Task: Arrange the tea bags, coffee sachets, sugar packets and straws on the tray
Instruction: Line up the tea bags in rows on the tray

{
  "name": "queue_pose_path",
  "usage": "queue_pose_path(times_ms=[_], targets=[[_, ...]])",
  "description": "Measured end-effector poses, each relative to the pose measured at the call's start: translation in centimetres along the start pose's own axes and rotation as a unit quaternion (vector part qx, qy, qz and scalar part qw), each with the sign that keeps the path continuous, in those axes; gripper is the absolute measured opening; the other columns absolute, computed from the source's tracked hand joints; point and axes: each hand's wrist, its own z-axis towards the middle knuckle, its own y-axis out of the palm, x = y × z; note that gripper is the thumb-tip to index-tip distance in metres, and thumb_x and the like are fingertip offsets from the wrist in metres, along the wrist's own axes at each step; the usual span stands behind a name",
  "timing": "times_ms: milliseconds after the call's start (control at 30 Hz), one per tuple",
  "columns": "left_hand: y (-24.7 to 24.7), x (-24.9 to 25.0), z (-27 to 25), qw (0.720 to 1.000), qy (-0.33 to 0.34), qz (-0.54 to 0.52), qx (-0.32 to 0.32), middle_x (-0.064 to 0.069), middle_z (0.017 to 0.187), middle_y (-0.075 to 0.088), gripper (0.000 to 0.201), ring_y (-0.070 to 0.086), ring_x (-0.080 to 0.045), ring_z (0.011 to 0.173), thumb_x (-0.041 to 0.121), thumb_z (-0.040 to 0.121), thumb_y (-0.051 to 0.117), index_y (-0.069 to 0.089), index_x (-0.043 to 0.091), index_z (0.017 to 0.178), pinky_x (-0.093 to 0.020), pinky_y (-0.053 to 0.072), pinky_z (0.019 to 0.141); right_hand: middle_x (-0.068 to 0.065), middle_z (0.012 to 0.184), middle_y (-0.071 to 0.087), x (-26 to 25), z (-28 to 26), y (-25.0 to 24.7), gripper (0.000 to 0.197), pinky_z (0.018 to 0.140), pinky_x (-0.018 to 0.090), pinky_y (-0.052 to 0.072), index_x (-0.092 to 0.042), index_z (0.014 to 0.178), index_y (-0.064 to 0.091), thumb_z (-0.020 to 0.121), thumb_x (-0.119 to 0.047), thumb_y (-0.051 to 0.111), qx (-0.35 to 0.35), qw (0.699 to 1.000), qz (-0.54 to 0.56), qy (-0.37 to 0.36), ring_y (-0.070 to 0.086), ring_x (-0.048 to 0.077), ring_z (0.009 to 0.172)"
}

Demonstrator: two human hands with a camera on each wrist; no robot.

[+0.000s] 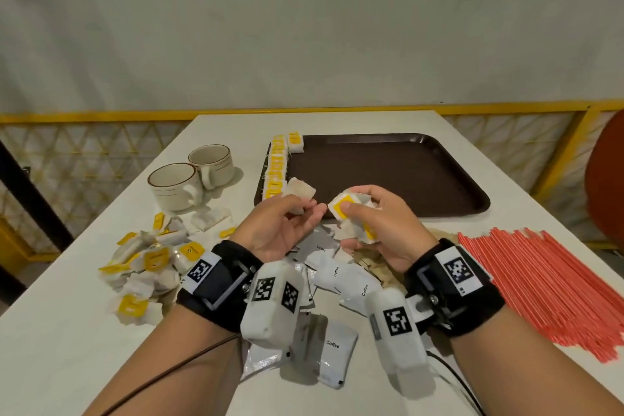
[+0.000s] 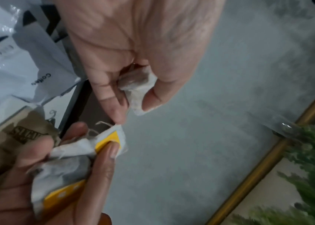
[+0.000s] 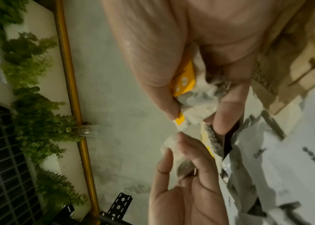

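Pinching one tea bag in your left hand, your right hand grips a bunch of tea bags, likely feeding the row of tea bags along the tray edge.

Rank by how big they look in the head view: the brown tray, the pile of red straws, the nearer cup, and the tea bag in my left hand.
1. brown tray
2. pile of red straws
3. nearer cup
4. tea bag in the left hand

Tray versus straws is close; the straws run off frame.

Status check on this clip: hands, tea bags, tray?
Left hand pinches one tea bag. Right hand grips several tea bags. Tray holds one row, left edge; nothing blocking.
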Motion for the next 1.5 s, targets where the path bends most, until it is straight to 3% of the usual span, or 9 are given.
queue_pose_path(times_ms=[100,233,533,700,800,900,1033,1233,1500], targets=[[-0.3,-0.1,0.0,0.997,0.044,0.068,0.001,-0.011,0.078,0.064,0.003,0.07,-0.02,0.075,0.0,0.094,0.051,0.054,0.0,0.093,-0.028,0.06,0.068,0.014,0.088,0.064,0.2,0.3,-0.2,0.008,0.068,0.04,0.054,-0.013,0.089,0.064,0.084,-0.009,0.07,0.001,0.999,-0.02,-0.027,0.062,0.028,0.074],[-0.4,-0.3,-0.1,0.983,0.078,0.163,-0.017,-0.007,0.088,0.066,0.011,0.064,-0.021,0.09,0.006,0.092,0.055,0.066,0.006,0.093,-0.04,0.053,0.087,0.005,0.077,0.06,0.6,0.3,0.1,0.009,0.065,0.031,0.044,-0.014,0.078,0.063,0.084,-0.013,0.069,-0.011,0.993,-0.089,-0.081,0.054,0.017,0.071],[-0.8,-0.4,-0.2,0.955,0.138,0.263,-0.022,-0.009,0.106,0.07,0.021,0.064,-0.024,0.095,0.007,0.088,0.062,0.072,0.02,0.102,-0.041,0.05,0.084,0.003,0.097,0.073,0.7,0.6,-0.4,0.003,0.087,0.033,0.052,-0.008,0.082,0.073,0.083,-0.01,0.071,-0.013,0.983,-0.114,-0.146,0.068,0.019,0.093],[-1.1,-0.3,0.2,0.967,0.165,0.192,0.03,-0.019,0.095,0.069,0.024,0.066,-0.031,0.085,0.005,0.075,0.073,0.063,0.004,0.097,-0.056,0.049,0.092,0.013,0.084,0.07,0.5,0.7,-0.5,0.006,0.074,0.036,0.052,-0.012,0.086,0.065,0.09,-0.01,0.063,-0.009,0.985,-0.092,-0.148,0.063,0.021,0.076],[-1.2,-0.2,0.4,0.963,0.186,0.19,0.044,-0.011,0.091,0.07,0.008,0.065,-0.022,0.084,0.006,0.088,0.062,0.066,0.008,0.094,-0.043,0.052,0.085,0.006,0.083,0.071,0.2,0.7,-0.8,0.01,0.065,0.027,0.053,-0.012,0.095,0.064,0.089,-0.003,0.062,-0.012,0.985,-0.07,-0.158,0.065,0.013,0.072],[-1.1,0.1,0.4,0.956,0.201,0.212,0.027,0.001,0.101,0.071,0.019,0.063,-0.013,0.091,0.014,0.096,0.051,0.069,0.016,0.095,-0.03,0.05,0.082,0.002,0.087,0.071,0.0,0.7,-1.1,0.021,0.072,0.025,0.055,-0.015,0.1,0.065,0.085,0.0,0.065,-0.051,0.983,-0.06,-0.164,0.066,0.013,0.08],[-1.1,0.2,0.4,0.964,0.173,0.202,0.001,-0.004,0.112,0.068,0.03,0.06,-0.018,0.097,0.006,0.098,0.041,0.069,0.013,0.103,-0.031,0.05,0.084,0.001,0.085,0.072,-0.1,0.6,-1.3,0.018,0.075,0.028,0.055,-0.012,0.094,0.068,0.083,0.002,0.067,-0.07,0.981,-0.067,-0.167,0.065,0.013,0.081],[-1.2,0.0,0.4,0.975,0.148,0.153,-0.057,-0.006,0.077,0.058,0.037,0.052,-0.018,0.069,0.003,0.092,0.052,0.052,0.009,0.129,-0.029,0.047,0.07,0.002,0.081,0.073,-0.8,0.0,-1.3,0.021,0.073,0.026,0.057,-0.009,0.093,0.067,0.072,-0.007,0.067,-0.147,0.976,0.024,-0.16,0.068,0.013,0.075],[-0.3,-0.3,-0.5,0.973,0.085,0.113,-0.183,-0.01,0.105,0.069,0.046,0.068,-0.019,0.089,0.001,0.078,0.056,0.054,0.014,0.123,-0.029,0.056,0.075,0.007,0.083,0.066,-0.5,-0.5,0.0,0.037,0.076,0.026,0.056,-0.013,0.102,0.067,0.066,-0.005,0.074,-0.155,0.967,0.003,-0.2,0.064,0.017,0.08]])
